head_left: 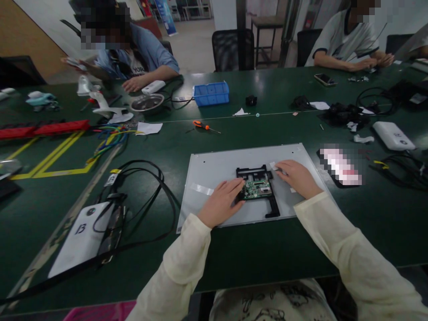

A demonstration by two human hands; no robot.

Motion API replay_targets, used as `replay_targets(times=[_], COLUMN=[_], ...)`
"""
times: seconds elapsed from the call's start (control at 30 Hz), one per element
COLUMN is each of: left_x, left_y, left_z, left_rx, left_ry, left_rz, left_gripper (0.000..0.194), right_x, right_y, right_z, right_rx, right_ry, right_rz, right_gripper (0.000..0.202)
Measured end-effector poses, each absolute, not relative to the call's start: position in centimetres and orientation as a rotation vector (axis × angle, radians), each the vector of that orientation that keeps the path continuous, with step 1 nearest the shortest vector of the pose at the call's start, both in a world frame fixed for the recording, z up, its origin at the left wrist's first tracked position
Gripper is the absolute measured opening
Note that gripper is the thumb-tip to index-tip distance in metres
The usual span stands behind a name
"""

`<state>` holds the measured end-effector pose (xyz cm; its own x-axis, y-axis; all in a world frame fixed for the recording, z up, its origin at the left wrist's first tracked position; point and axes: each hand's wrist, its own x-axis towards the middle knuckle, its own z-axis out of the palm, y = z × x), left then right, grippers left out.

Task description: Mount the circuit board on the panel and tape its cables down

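A green circuit board point(257, 189) sits in a black plastic frame point(274, 207) on a light grey panel point(203, 171). My left hand point(223, 199) grips the left side of the frame, fingers along its upper part and thumb lower down. Just right of the frame's upper corner, my right hand point(298, 177) is closed in a pinch. A small white piece point(273, 166) shows by its fingertips; whatever else they hold is hidden. Clear tape point(201, 189) lies on the panel's left part.
Beyond the panel are an orange screwdriver point(201, 125), a blue basket point(211, 94) and a metal bowl point(147, 102). A phone point(341, 167) lies to the right. On the left, a white power bank point(82, 236) trails black cables point(160, 178). Two people sit across the table.
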<state>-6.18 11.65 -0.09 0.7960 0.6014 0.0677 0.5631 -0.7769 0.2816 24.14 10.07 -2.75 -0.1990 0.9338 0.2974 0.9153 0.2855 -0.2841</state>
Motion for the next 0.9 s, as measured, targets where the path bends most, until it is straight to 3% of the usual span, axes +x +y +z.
replay_targets(times=[0.5, 0.9], left_x=[-6.3, -6.3], left_y=[11.7, 11.6], left_z=[-0.7, -0.9], left_rx=[2.755, 2.766], left_ry=[0.892, 0.888], left_rz=[0.286, 0.289], left_gripper=[0.055, 0.056], right_x=[19.8, 14.7], right_y=[11.7, 13.3], right_z=[0.0, 1.1], right_rx=[-1.73, -1.724], right_ry=[-2.241, -2.477], right_rz=[-0.197, -0.13], right_gripper=[0.023, 0.017])
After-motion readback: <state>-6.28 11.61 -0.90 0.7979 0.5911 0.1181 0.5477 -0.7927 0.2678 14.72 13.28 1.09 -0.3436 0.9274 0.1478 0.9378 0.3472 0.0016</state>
